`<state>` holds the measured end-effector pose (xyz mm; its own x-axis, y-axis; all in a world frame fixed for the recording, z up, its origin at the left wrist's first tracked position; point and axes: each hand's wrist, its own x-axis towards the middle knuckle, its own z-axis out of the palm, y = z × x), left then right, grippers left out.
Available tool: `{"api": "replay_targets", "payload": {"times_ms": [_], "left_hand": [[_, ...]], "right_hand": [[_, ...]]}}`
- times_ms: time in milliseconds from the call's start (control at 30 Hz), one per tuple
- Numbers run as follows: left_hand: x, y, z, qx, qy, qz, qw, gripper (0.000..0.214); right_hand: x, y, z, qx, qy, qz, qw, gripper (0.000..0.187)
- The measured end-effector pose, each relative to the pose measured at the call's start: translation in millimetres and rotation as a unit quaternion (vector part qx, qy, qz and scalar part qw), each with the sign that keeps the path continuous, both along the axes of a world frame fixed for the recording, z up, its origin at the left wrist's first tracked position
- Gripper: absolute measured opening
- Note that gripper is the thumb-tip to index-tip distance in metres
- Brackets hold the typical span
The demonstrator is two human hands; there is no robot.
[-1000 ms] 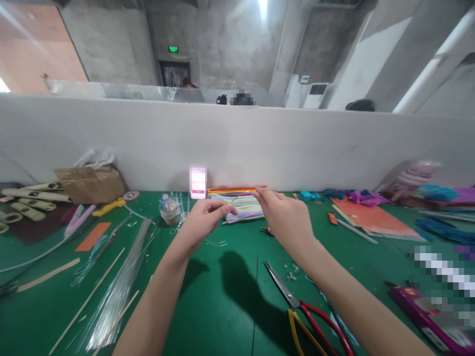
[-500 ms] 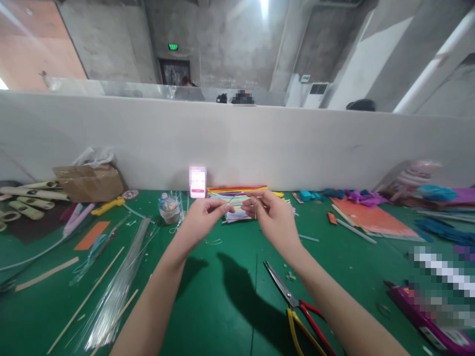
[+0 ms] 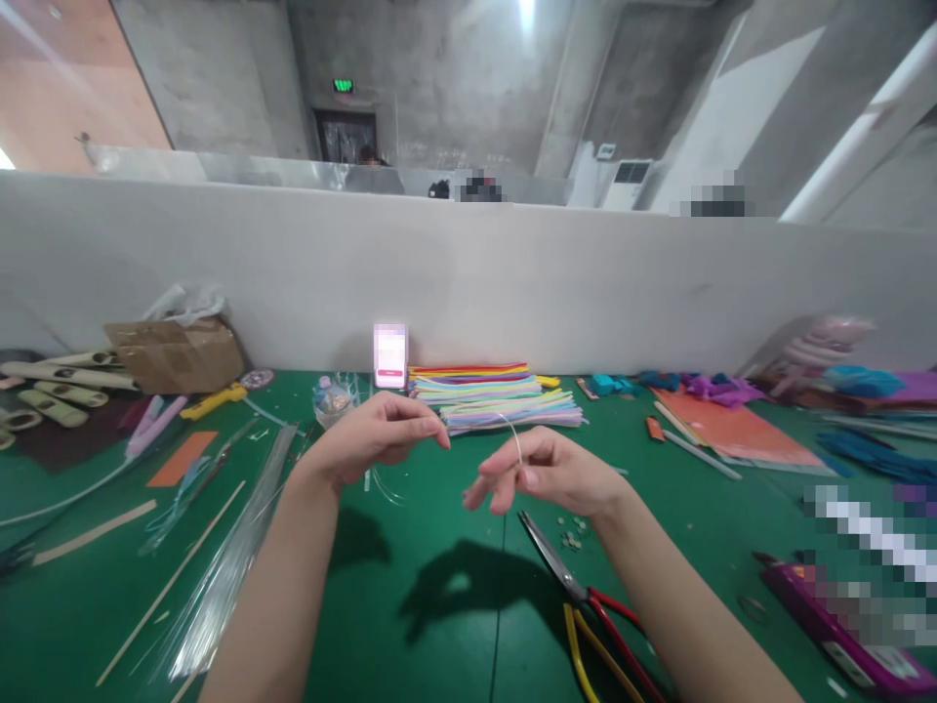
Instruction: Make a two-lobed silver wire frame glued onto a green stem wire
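My right hand (image 3: 552,471) hovers over the green table right of centre. Its thumb and index finger pinch a thin, pale, curved strand (image 3: 517,436) that arcs up to the left; the other fingers are loosely bent. My left hand (image 3: 385,430) is apart from it on the left, thumb and fingertips pressed together. Whatever lies between those fingertips is hidden. Beneath my left hand a faint clear curved thread (image 3: 387,491) shows; whether it is held or lying down is unclear. Pliers-like scissors with red and yellow handles (image 3: 575,586) lie below my right hand.
Bundles of colourful fuzzy sticks (image 3: 512,410) lie by the partition, beside a lit phone (image 3: 390,356) and a small plastic cup (image 3: 335,402). Clear filaments (image 3: 234,566) stretch along the left. Orange sheets (image 3: 739,430) and a purple tool (image 3: 841,625) are on the right.
My hands have moved apart. The right one came down and to the right with the strand; the left shifted slightly left. The fuzzy sticks now show more fully between them.
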<state>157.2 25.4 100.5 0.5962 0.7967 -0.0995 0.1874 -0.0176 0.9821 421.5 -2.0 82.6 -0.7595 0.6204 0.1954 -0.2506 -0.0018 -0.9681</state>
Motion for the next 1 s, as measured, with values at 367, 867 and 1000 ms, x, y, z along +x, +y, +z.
{"api": "replay_targets", "payload": {"times_ms": [367,867,1000], "left_hand": [[2.6,10.0,-8.7,-0.036,-0.037,0.027,0.998,0.034],[-30.2,6.2,-2.8,0.074,0.058,-0.091,0.991,0.029],[-27.3,0.6,1.3,0.115,0.107,-0.143,0.977,0.025]], "right_hand": [[-13.4,5.5,-24.6,0.023,0.048,-0.084,0.995,0.021],[-3.3,11.2,-5.5,0.070,-0.090,-0.111,0.987,0.050],[-10.6,14.1,-9.4,0.067,-0.155,-0.101,0.980,0.038]]}}
